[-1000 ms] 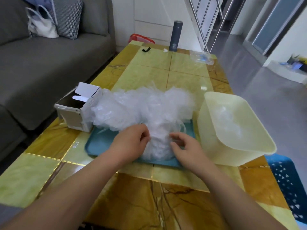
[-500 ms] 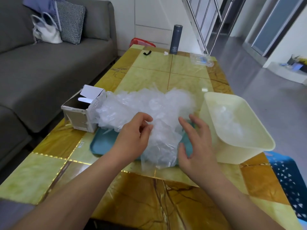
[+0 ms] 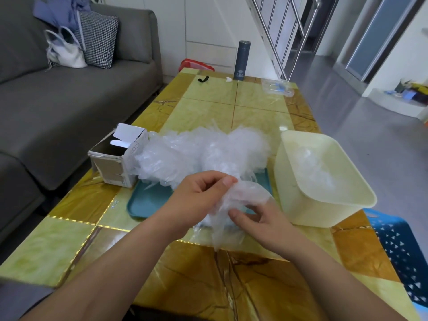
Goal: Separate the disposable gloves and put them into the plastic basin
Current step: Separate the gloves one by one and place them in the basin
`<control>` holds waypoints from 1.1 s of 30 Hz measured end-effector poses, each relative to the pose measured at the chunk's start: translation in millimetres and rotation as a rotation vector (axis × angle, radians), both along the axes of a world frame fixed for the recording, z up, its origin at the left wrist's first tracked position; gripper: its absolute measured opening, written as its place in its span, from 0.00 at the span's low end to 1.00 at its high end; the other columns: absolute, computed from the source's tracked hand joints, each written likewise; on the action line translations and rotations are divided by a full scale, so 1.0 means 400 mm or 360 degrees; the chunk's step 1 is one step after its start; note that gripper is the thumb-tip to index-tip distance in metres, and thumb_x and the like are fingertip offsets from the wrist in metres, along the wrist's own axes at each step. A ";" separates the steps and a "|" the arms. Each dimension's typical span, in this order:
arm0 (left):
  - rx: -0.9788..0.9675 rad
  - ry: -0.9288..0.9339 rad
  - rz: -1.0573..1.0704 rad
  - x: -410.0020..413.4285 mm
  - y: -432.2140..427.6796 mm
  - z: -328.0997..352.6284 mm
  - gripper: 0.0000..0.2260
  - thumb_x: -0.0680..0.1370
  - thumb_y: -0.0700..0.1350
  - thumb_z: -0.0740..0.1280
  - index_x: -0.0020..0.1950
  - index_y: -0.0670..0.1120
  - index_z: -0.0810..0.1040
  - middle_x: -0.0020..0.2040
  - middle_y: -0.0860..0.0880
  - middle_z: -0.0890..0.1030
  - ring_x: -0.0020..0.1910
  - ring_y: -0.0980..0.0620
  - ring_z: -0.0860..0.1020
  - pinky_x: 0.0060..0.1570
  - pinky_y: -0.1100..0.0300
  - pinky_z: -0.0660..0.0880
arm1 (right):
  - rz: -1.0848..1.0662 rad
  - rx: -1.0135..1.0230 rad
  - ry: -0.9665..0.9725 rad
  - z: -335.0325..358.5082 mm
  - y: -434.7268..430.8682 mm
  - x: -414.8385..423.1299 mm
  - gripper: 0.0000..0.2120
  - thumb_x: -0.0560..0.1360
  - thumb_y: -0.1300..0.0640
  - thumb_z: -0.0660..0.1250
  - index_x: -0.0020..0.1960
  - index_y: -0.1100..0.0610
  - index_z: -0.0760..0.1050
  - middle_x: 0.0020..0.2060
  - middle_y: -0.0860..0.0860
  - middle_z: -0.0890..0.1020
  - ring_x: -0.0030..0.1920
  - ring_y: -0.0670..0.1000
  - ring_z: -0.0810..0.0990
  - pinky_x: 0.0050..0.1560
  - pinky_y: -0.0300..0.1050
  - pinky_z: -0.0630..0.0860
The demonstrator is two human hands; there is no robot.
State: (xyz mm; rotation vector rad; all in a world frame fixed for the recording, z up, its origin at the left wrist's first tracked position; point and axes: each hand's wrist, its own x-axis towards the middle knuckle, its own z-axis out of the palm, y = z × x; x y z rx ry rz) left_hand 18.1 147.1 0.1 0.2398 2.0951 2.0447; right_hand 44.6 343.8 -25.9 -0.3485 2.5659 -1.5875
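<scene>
Two things at the left of the frame lie as they did half a second ago: the open cardboard box (image 3: 115, 163) on the desk (image 3: 58, 246), and the loose pile of disposable gloves (image 3: 203, 154) touching its right side and heaped over the far part of the teal tray (image 3: 150, 200). At centre, the left hand (image 3: 199, 200) pinches the upper edge of a single clear glove (image 3: 234, 205) between thumb and curled fingers, as before, though it now sits lower in the frame and nearer the tray's front edge. The glove hangs crumpled between both hands, its lower end trailing over the tray's near rim onto the desk. Just right of it, the right hand (image 3: 268, 221), which was spread flat beside the plastic earlier, has curled in and now pinches the glove's lower part with its thumb and fingers; the hands are close together, joined by the film. At right the pale plastic basin (image 3: 324, 200) stands unmoved beside the tray, a few gloves already lying inside it.
</scene>
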 end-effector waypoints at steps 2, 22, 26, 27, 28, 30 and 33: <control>0.0084 -0.0096 -0.0151 0.006 -0.001 0.003 0.09 0.83 0.45 0.67 0.56 0.51 0.87 0.47 0.54 0.85 0.44 0.58 0.81 0.45 0.61 0.76 | 0.0044 0.0083 0.0062 0.000 -0.002 0.006 0.12 0.80 0.54 0.72 0.61 0.42 0.79 0.55 0.36 0.84 0.60 0.40 0.81 0.62 0.40 0.77; 0.0252 -0.0532 -0.0336 -0.008 -0.023 0.005 0.32 0.72 0.68 0.72 0.63 0.44 0.82 0.59 0.44 0.86 0.57 0.44 0.85 0.55 0.47 0.83 | -0.0509 -0.0651 -0.0274 0.057 0.047 -0.024 0.12 0.76 0.56 0.75 0.45 0.66 0.80 0.34 0.61 0.79 0.35 0.58 0.75 0.38 0.51 0.74; -0.0019 -0.0307 -0.0384 -0.007 -0.009 -0.029 0.08 0.82 0.41 0.70 0.59 0.41 0.82 0.53 0.40 0.87 0.50 0.39 0.86 0.49 0.44 0.82 | -0.0389 -0.0644 -0.0507 0.066 0.041 -0.015 0.13 0.73 0.46 0.77 0.52 0.54 0.86 0.39 0.61 0.81 0.38 0.59 0.74 0.39 0.53 0.69; 0.0010 -0.0338 -0.0350 -0.010 -0.011 -0.027 0.07 0.83 0.40 0.69 0.59 0.41 0.82 0.52 0.39 0.87 0.46 0.40 0.85 0.44 0.47 0.82 | -0.0422 -0.0625 -0.0516 0.065 0.041 -0.015 0.13 0.75 0.46 0.76 0.51 0.55 0.86 0.35 0.59 0.78 0.34 0.57 0.72 0.36 0.50 0.67; 0.0042 -0.0357 -0.0289 -0.016 -0.014 -0.023 0.07 0.83 0.40 0.68 0.59 0.41 0.82 0.50 0.39 0.87 0.43 0.42 0.85 0.39 0.51 0.80 | -0.0480 -0.0635 -0.0529 0.063 0.042 -0.016 0.13 0.76 0.47 0.74 0.50 0.57 0.85 0.31 0.56 0.75 0.29 0.54 0.70 0.32 0.47 0.64; 0.0078 -0.0357 -0.0123 -0.031 -0.029 -0.018 0.06 0.82 0.40 0.69 0.57 0.41 0.83 0.49 0.40 0.87 0.37 0.47 0.82 0.35 0.56 0.78 | -0.0602 -0.0652 -0.0572 0.059 0.043 -0.020 0.14 0.78 0.47 0.72 0.49 0.59 0.83 0.27 0.53 0.73 0.24 0.49 0.65 0.26 0.43 0.59; 0.0157 -0.0365 0.0148 -0.051 -0.054 -0.021 0.04 0.82 0.41 0.70 0.53 0.43 0.84 0.43 0.43 0.86 0.35 0.49 0.76 0.35 0.58 0.77 | -0.0760 -0.0652 -0.0641 0.050 0.046 -0.027 0.16 0.82 0.46 0.67 0.47 0.58 0.83 0.28 0.53 0.75 0.23 0.48 0.67 0.22 0.39 0.61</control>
